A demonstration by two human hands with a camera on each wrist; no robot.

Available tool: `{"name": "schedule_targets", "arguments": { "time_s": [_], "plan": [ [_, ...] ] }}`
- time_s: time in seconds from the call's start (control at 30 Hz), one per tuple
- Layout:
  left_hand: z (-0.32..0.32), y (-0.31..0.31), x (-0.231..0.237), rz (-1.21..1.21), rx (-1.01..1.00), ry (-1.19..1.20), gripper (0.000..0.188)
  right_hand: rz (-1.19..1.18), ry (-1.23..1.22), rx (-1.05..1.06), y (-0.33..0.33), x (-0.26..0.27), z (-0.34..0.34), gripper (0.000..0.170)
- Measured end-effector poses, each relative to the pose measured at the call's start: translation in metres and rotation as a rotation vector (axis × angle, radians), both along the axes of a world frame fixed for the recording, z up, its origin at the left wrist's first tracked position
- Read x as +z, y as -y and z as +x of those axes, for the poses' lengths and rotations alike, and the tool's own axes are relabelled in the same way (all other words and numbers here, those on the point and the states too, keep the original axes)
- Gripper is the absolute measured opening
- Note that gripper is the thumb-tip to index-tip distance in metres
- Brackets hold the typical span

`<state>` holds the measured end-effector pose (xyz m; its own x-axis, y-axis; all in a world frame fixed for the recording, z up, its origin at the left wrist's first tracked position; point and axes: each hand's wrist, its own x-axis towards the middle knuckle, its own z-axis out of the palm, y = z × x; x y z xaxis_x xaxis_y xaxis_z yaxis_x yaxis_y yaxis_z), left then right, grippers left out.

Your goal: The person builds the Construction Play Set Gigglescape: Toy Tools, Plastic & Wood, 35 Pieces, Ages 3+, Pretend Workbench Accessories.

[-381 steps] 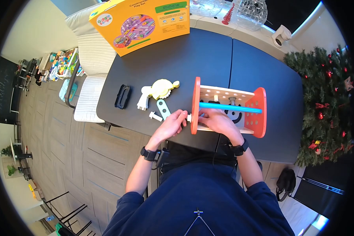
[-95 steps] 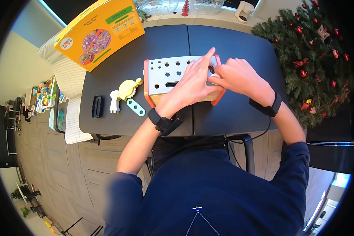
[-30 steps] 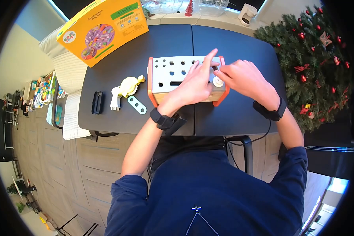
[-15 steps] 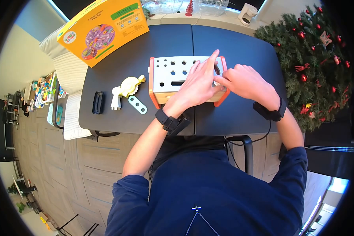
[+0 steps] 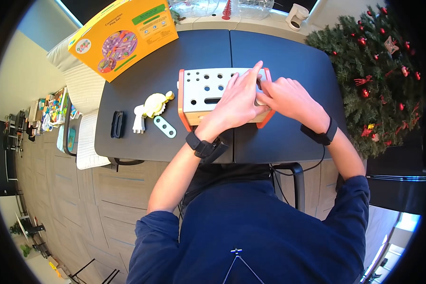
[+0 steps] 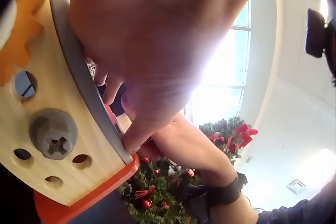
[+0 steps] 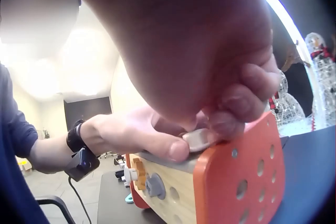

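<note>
A toy workbench (image 5: 199,92) with a grey holed top and red end panels (image 7: 226,169) stands on the table in the head view. My left hand (image 5: 239,102) lies across its top with fingers stretched out, thumb along the front edge beside a white toy bolt (image 7: 198,140). From the right, my right hand (image 5: 293,99) pinches the round head of that bolt at the top's right end; its shaft is hidden. In the left wrist view a grey bolt (image 6: 55,134) and an orange gear (image 6: 26,32) sit on the wooden front.
Left of the workbench lie a yellow toothed piece (image 5: 155,105), a white toy piece (image 5: 138,118), a teal holed strip (image 5: 164,127) and a black holder (image 5: 118,124). A yellow box (image 5: 128,40) stands at the back left. A decorated tree (image 5: 371,90) borders the right side.
Since the oldest frame the workbench has been turned grey top up, and a loose white bolt has left the table's left side. Lately my right hand uncovers the bolt head, then closes over it again.
</note>
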<state>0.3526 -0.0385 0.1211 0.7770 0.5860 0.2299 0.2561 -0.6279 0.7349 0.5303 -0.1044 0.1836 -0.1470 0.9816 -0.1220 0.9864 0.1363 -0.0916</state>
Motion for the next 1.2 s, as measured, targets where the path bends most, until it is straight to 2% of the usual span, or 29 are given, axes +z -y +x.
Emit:
{"name": "schedule_targets", "arguments": {
  "time_s": [0.1, 0.2, 0.3, 0.4, 0.5, 0.6, 0.7, 0.8, 0.9, 1.1, 1.2],
  "plan": [
    [0.000, -0.005, -0.009, -0.029, -0.049, 0.031, 0.101, -0.064, 0.199, 0.045, 0.001, 0.005, 0.003, 0.026],
    [-0.009, -0.019, -0.011, -0.152, -0.139, 0.086, 0.102, 0.004, -0.087, 0.075, 0.007, 0.012, 0.007, 0.023],
    [-0.011, -0.019, -0.002, -0.217, -0.150, 0.067, 0.105, 0.174, -0.320, 0.399, 0.010, -0.004, 0.020, 0.024],
    [-0.008, -0.009, 0.007, -0.145, -0.108, -0.042, 0.109, 0.039, -0.279, 0.327, 0.012, -0.002, 0.014, 0.023],
    [-0.006, -0.005, 0.006, -0.053, -0.093, -0.052, 0.115, 0.061, -0.275, 0.263, 0.004, -0.006, 0.013, 0.021],
    [-0.004, -0.004, -0.001, 0.064, -0.069, -0.074, 0.119, 0.077, -0.110, 0.204, -0.002, -0.009, 0.010, 0.021],
    [-0.002, 0.001, -0.009, 0.159, -0.025, -0.097, 0.121, 0.527, -0.006, 0.401, -0.014, -0.048, 0.015, 0.023],
    [0.000, 0.006, -0.010, 0.193, 0.024, -0.073, 0.122, 0.459, 0.141, 0.326, -0.019, -0.063, 0.014, 0.022],
    [0.000, 0.006, -0.012, 0.197, 0.044, -0.054, 0.124, 0.393, 0.263, 0.256, -0.015, -0.054, 0.003, 0.018],
    [0.003, 0.006, -0.016, 0.195, 0.074, -0.037, 0.125, 0.337, 0.334, 0.297, -0.015, -0.052, 0.003, 0.014],
    [0.004, 0.008, -0.016, 0.204, 0.100, -0.027, 0.124, 0.324, 0.375, 0.247, -0.010, -0.046, -0.004, 0.015]
  ]
}}
